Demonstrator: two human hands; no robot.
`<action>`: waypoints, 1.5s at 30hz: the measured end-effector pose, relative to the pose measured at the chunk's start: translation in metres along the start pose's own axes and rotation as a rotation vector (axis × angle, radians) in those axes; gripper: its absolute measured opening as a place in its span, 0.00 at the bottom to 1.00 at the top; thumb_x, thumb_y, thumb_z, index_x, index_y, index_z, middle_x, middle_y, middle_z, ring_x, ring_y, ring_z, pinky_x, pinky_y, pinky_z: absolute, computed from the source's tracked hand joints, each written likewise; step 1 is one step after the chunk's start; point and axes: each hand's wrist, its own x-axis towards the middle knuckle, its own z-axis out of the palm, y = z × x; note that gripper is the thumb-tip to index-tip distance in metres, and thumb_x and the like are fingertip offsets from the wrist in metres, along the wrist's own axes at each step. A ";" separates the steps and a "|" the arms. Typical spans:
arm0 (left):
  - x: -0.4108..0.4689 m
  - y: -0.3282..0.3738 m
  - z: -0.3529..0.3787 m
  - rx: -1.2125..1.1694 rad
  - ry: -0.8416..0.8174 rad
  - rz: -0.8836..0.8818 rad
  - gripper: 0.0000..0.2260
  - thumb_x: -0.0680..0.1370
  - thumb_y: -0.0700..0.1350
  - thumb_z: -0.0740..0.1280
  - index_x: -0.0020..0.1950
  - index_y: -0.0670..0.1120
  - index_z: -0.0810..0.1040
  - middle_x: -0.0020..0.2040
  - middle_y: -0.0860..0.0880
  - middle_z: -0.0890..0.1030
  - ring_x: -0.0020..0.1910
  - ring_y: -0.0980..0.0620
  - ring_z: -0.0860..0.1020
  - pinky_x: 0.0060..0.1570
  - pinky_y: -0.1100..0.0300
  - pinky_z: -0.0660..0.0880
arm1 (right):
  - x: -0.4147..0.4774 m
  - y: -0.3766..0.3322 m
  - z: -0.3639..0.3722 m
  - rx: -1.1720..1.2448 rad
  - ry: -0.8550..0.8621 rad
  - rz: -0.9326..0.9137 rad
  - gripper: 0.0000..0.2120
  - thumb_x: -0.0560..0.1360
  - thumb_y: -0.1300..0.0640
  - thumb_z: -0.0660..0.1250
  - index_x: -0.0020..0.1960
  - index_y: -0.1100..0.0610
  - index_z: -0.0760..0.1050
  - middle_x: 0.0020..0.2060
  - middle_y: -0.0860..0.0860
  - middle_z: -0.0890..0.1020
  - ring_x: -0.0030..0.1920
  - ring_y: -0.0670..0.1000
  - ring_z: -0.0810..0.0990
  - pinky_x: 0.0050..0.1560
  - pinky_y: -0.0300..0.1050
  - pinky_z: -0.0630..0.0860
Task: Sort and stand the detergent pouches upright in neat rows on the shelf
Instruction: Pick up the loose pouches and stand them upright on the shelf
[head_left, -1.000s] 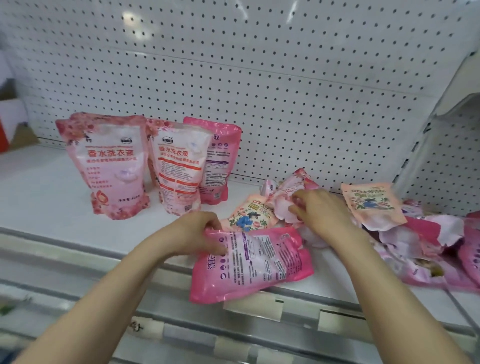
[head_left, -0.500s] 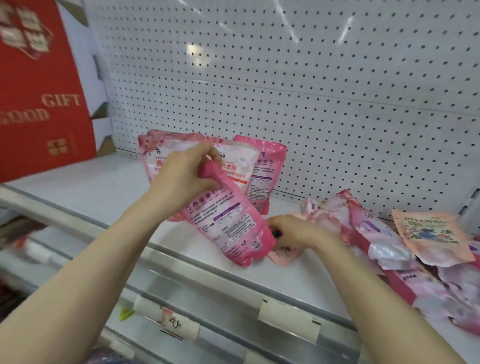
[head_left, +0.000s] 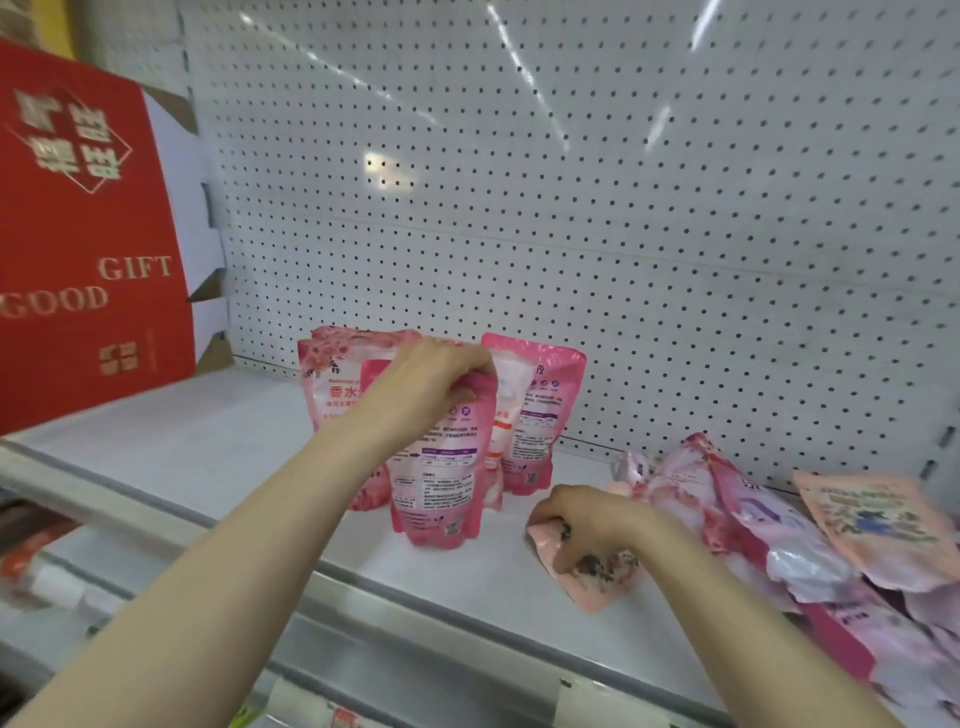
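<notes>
My left hand (head_left: 428, 384) grips the top of a pink detergent pouch (head_left: 441, 483), which stands upright on the white shelf (head_left: 218, 447), back label toward me. Behind it stand three more pink pouches: one with a white front (head_left: 330, 384) at the left, a second one (head_left: 501, 431) mostly hidden, and a back-facing one (head_left: 540, 415) at the right. My right hand (head_left: 587, 525) holds a small peach pouch (head_left: 587, 577) lying flat on the shelf. A heap of pink pouches (head_left: 769, 535) lies on the right.
A white pegboard wall (head_left: 571, 208) backs the shelf. A red gift box (head_left: 78, 234) stands at the far left. A peach floral pouch (head_left: 878, 525) lies on top of the heap. The shelf's metal front rail (head_left: 363, 613) carries price tags.
My left hand has swung the pink pouch from a tilt to upright in front of the standing row. My right hand left its bottom and now holds the peach pouch.
</notes>
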 end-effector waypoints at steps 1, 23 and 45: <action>-0.001 -0.001 0.003 0.022 0.023 0.017 0.08 0.72 0.38 0.74 0.48 0.48 0.81 0.43 0.57 0.84 0.41 0.66 0.78 0.40 0.75 0.68 | -0.001 0.000 -0.002 0.033 0.053 0.008 0.24 0.70 0.54 0.75 0.64 0.51 0.75 0.60 0.50 0.78 0.54 0.50 0.75 0.50 0.43 0.73; -0.023 -0.021 0.022 0.170 0.424 0.097 0.18 0.73 0.37 0.72 0.62 0.44 0.79 0.58 0.46 0.79 0.57 0.45 0.73 0.54 0.54 0.71 | -0.023 -0.001 -0.021 1.210 1.076 0.253 0.10 0.71 0.62 0.76 0.44 0.56 0.75 0.44 0.58 0.86 0.46 0.59 0.86 0.46 0.62 0.83; -0.027 0.065 0.103 -0.890 0.183 -0.395 0.13 0.74 0.40 0.73 0.53 0.52 0.74 0.50 0.54 0.82 0.49 0.56 0.82 0.51 0.50 0.80 | -0.099 0.021 -0.007 0.898 1.161 0.358 0.16 0.78 0.64 0.64 0.65 0.53 0.72 0.63 0.49 0.77 0.61 0.49 0.77 0.52 0.38 0.75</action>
